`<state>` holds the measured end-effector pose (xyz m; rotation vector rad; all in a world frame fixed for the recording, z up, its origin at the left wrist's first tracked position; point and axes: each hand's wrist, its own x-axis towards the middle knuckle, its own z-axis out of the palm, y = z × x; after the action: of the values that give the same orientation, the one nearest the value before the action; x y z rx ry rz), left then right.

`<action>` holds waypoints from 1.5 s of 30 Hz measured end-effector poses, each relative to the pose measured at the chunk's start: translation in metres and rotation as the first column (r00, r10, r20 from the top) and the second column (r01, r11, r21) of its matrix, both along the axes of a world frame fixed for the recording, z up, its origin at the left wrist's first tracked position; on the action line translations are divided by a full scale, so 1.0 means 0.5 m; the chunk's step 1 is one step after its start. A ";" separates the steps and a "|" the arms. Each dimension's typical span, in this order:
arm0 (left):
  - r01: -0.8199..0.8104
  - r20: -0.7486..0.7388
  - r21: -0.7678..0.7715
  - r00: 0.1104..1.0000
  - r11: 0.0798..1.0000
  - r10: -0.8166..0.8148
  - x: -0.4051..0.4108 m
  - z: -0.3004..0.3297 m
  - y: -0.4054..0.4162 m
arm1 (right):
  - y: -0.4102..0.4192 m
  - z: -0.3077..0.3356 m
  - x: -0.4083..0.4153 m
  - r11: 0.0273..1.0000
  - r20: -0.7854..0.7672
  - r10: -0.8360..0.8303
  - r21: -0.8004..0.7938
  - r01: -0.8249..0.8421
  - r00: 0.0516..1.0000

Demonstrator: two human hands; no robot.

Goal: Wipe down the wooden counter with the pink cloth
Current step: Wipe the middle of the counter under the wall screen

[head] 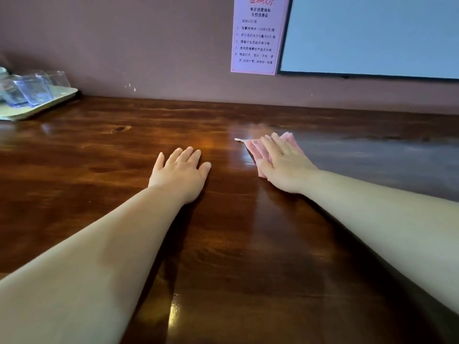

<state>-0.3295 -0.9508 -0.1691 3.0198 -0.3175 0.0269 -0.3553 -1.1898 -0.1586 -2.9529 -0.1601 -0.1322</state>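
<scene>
The glossy dark wooden counter fills the lower view. A pink cloth lies flat on it right of centre, mostly covered by my right hand, which presses it down with straight fingers; a pale corner of the cloth sticks out to the left. My left hand rests palm down on the bare wood at centre, fingers straight and slightly spread, holding nothing.
A pale tray with several upturned clear glasses stands at the far left against the mauve wall. A printed notice and a dark-framed screen hang on the wall behind the counter.
</scene>
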 end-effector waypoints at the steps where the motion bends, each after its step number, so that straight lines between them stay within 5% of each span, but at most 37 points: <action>1: -0.023 0.003 0.018 1.000 1.000 0.023 -0.005 0.003 -0.001 | -0.006 -0.012 -0.007 0.997 -0.059 -0.060 -0.051 0.057 0.996; 4: -0.117 -0.007 0.031 0.993 0.993 0.117 -0.028 0.015 -0.012 | -0.041 -0.013 -0.007 0.997 -0.135 -0.049 -0.068 0.040 0.990; 9: -0.127 0.021 -0.172 0.991 0.977 0.133 -0.103 0.027 -0.105 | -0.053 0.025 0.008 0.998 -0.214 -0.016 -0.067 0.001 0.977; 13: -0.125 -0.036 -0.090 0.992 0.988 0.122 -0.145 0.001 -0.158 | -0.085 -0.021 -0.046 0.983 -0.193 0.149 -0.075 -0.166 0.970; 18: -0.138 -0.039 -0.039 0.990 0.990 0.136 -0.163 -0.009 -0.156 | -0.116 0.014 0.010 0.999 -0.212 -0.026 -0.050 0.016 0.977; 24: -0.153 -0.047 -0.032 0.987 0.988 0.152 -0.160 -0.006 -0.149 | -0.181 0.003 -0.086 0.915 -0.105 0.403 0.088 -0.395 0.909; 29: -0.382 -0.154 -0.029 0.915 0.924 0.373 -0.113 0.046 -0.204 | -0.191 -0.010 -0.059 0.944 -0.213 0.310 -0.041 -0.326 0.926; 34: -0.533 -0.229 0.150 0.801 0.833 0.554 -0.084 0.046 -0.293 | -0.182 0.027 0.080 0.995 -0.217 0.087 -0.025 -0.095 0.972; 38: -0.431 -0.300 0.264 0.814 0.863 0.498 -0.026 0.065 -0.281 | -0.195 0.009 0.113 0.988 -0.226 0.147 -0.021 -0.156 0.963; 41: -0.356 -0.356 0.186 0.845 0.916 0.400 0.004 0.062 -0.286 | -0.228 -0.016 0.114 0.972 -0.209 0.224 -0.027 -0.234 0.952; 45: -0.406 -0.401 0.143 0.810 0.903 0.428 0.032 0.043 -0.293 | -0.238 0.016 0.195 0.994 -0.230 0.091 -0.043 -0.104 0.969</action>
<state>-0.3134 -1.0975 -0.1476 2.9641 0.3953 -0.6040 -0.2577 -1.3089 -0.1505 -2.9779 -0.2800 0.2279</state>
